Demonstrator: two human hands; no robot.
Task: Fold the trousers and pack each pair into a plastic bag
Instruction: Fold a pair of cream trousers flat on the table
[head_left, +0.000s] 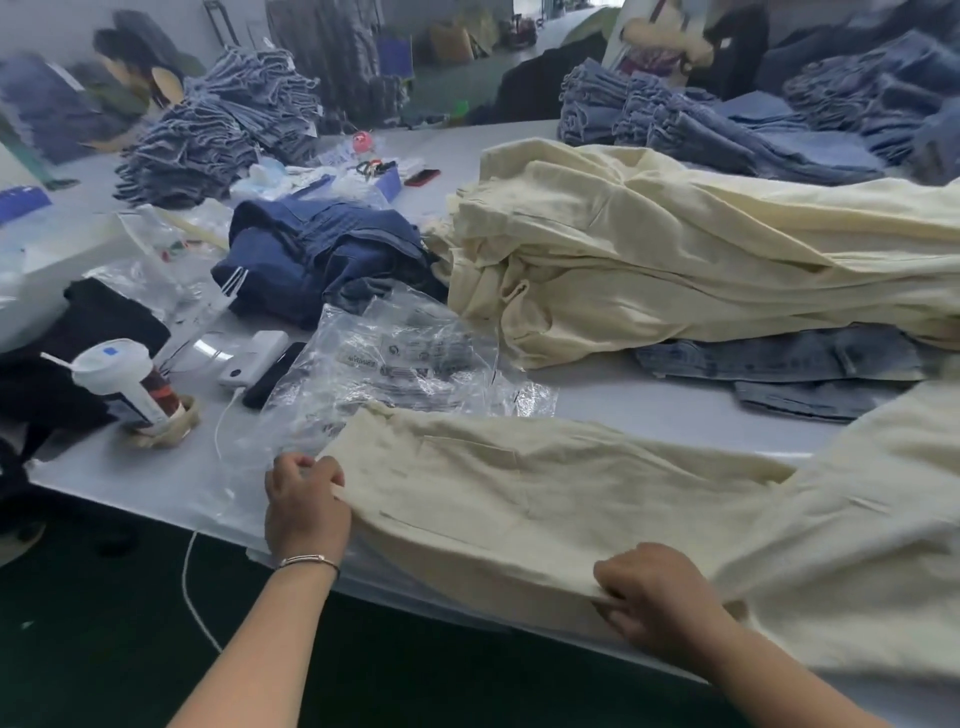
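Bare forearms — thin wrist bracelet (307, 560)

One head-worn view looks forward and down (wide-angle) across the table (623, 395), close over its near edge.

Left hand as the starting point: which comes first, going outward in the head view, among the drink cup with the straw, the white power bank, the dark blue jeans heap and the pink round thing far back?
From the left hand:
1. White power bank, up-left.
2. Drink cup, left; close to the power bank, hard to call.
3. Dark blue jeans heap, mid-table.
4. Pink round thing, far back.
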